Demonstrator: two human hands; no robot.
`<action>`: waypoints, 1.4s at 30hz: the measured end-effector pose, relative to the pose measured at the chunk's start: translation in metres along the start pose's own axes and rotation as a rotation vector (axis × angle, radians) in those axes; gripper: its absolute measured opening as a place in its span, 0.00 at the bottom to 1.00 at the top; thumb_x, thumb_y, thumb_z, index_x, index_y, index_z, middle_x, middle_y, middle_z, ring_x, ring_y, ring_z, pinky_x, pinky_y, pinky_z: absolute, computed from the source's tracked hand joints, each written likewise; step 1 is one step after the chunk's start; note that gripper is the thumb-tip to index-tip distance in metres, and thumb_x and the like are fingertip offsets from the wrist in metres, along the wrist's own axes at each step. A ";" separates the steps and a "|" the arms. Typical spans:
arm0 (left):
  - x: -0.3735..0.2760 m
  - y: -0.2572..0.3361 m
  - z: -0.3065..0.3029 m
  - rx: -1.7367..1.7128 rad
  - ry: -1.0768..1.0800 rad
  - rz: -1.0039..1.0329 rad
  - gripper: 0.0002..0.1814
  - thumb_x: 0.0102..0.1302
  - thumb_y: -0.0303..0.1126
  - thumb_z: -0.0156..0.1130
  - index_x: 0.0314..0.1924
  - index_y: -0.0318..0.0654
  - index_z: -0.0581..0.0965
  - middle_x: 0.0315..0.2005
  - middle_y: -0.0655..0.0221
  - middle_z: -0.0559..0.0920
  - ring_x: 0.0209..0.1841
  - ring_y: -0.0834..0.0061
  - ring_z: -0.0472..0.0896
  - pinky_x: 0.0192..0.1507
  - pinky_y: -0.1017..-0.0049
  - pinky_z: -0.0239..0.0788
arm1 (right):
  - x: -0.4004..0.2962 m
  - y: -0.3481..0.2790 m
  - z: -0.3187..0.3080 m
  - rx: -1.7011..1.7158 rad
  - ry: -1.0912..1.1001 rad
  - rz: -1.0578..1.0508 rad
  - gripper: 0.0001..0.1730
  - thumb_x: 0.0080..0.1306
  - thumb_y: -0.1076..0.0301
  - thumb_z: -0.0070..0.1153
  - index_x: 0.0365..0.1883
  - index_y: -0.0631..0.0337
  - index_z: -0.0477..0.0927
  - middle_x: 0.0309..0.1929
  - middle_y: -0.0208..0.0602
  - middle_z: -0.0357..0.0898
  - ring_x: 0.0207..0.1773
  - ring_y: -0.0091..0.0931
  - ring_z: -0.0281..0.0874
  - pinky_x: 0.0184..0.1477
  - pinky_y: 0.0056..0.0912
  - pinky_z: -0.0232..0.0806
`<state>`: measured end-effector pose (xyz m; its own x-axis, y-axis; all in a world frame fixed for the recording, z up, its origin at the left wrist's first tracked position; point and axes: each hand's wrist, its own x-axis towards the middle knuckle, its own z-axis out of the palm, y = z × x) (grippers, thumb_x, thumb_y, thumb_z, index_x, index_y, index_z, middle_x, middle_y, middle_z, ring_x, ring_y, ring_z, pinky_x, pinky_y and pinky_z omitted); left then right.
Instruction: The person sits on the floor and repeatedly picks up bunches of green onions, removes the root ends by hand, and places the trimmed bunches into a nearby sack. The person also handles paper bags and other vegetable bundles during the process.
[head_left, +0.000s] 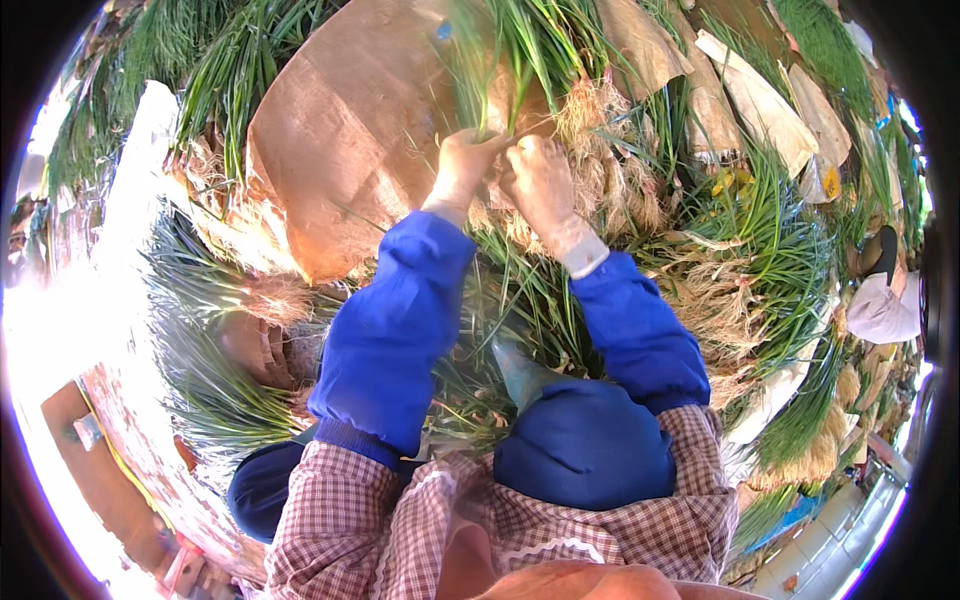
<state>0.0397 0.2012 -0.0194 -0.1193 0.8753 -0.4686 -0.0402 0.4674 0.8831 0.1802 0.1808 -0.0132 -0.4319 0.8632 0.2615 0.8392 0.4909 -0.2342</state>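
Note:
My left hand closes around the base of a small bunch of green onions, whose leaves point away from me and look blurred. Close beside it on the right, my right hand has its fingers curled near the same stems; what lies inside them is hidden. A brown paper sheet lies under and left of the hands. A larger pile of green onions with pale, stringy roots rests just right of my right hand.
Bunches of green onions lie at the left, and more with roots towards me at the right. Loose leaves cover the ground between my forearms. My boot stands there. Folded brown papers lie at the upper right.

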 end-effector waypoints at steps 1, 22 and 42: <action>0.005 -0.008 -0.009 -0.046 -0.043 -0.032 0.08 0.63 0.32 0.69 0.38 0.35 0.82 0.28 0.76 0.82 0.30 0.85 0.76 0.33 0.83 0.67 | -0.008 -0.009 -0.013 0.133 0.140 -0.088 0.13 0.59 0.64 0.59 0.42 0.59 0.79 0.39 0.40 0.80 0.45 0.37 0.78 0.44 0.41 0.71; -0.120 -0.010 -0.069 -0.670 -0.081 -0.076 0.24 0.68 0.34 0.60 0.60 0.33 0.70 0.21 0.78 0.73 0.15 0.88 0.60 0.19 0.84 0.53 | 0.024 0.074 -0.046 0.599 -0.106 0.386 0.13 0.65 0.58 0.59 0.43 0.54 0.84 0.37 0.30 0.84 0.35 0.23 0.80 0.37 0.26 0.71; -0.162 -0.097 -0.024 -0.793 -0.333 -0.342 0.18 0.68 0.45 0.59 0.44 0.35 0.79 0.24 0.73 0.79 0.16 0.86 0.67 0.19 0.83 0.62 | -0.086 -0.045 -0.001 1.794 -0.446 0.968 0.12 0.66 0.60 0.58 0.37 0.60 0.81 0.28 0.23 0.77 0.28 0.17 0.70 0.34 0.20 0.65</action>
<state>0.0391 0.0108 -0.0286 0.3110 0.7531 -0.5798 -0.7025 0.5930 0.3935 0.1802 0.0849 -0.0243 -0.4136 0.6830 -0.6020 -0.2626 -0.7226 -0.6394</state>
